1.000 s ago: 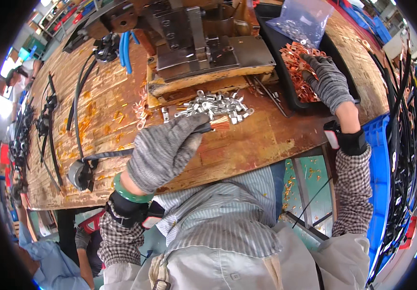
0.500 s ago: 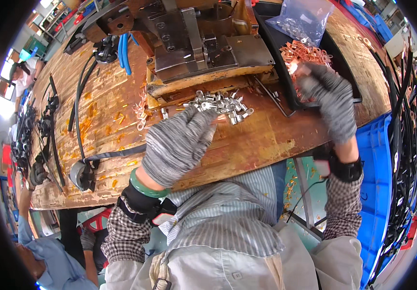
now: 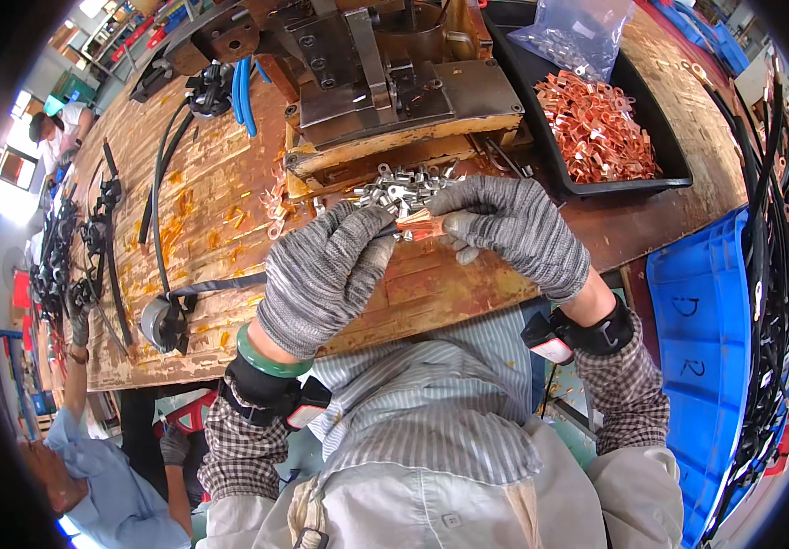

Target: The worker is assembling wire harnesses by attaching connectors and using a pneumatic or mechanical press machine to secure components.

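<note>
Left glove (image 3: 326, 274), right glove (image 3: 524, 233): marled grey. Wire strands (image 3: 416, 219): copper. Lugs (image 3: 394, 194): silver. Tray (image 3: 630, 188): black. Crate (image 3: 701, 357): blue.

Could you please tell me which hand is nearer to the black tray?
Right: the right hand is left of the black tray, closer to the person; the left hand is farther left.

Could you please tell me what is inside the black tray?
A heap of copper-coloured pieces and, farther back, a clear bag of silvery parts. What they cover of the black tray cannot be seen.
</note>
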`<state>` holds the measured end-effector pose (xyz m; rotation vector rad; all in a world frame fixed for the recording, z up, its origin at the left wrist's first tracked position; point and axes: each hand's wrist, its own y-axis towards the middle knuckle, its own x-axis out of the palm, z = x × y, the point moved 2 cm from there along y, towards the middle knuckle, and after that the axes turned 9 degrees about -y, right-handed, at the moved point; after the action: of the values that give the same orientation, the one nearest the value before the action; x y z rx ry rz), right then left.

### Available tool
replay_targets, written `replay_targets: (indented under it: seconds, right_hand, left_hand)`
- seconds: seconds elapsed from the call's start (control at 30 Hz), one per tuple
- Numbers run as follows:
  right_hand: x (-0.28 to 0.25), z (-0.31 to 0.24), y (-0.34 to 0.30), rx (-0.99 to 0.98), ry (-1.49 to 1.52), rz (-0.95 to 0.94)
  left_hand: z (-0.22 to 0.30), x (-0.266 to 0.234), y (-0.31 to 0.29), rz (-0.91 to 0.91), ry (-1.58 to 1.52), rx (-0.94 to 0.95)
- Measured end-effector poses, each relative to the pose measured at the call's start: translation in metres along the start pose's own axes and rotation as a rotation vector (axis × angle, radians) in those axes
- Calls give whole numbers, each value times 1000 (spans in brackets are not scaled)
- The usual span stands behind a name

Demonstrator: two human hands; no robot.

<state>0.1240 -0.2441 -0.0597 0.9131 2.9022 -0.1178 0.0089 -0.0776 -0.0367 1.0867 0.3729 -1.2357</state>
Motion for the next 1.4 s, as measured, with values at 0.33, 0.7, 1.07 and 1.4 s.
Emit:
replay_targets:
  seconds: [0.33,0.7,1.07,1.4]
  right_hand:
    - [5,-7,-4,-19,54,57]
    - [17,-8,-17,-237,-235,328]
    - [9,2,-2,-177,-227,290]
    - [5,-28,47,-213,44,289]
  left_hand:
    - [1,-2,-2,-67,58,-1]
    - [-1,9,-3,-183,465,122]
    - [-20,-16,-5,-252,-103,-186]
    - [-47,-67,15,-85,-324,-318]
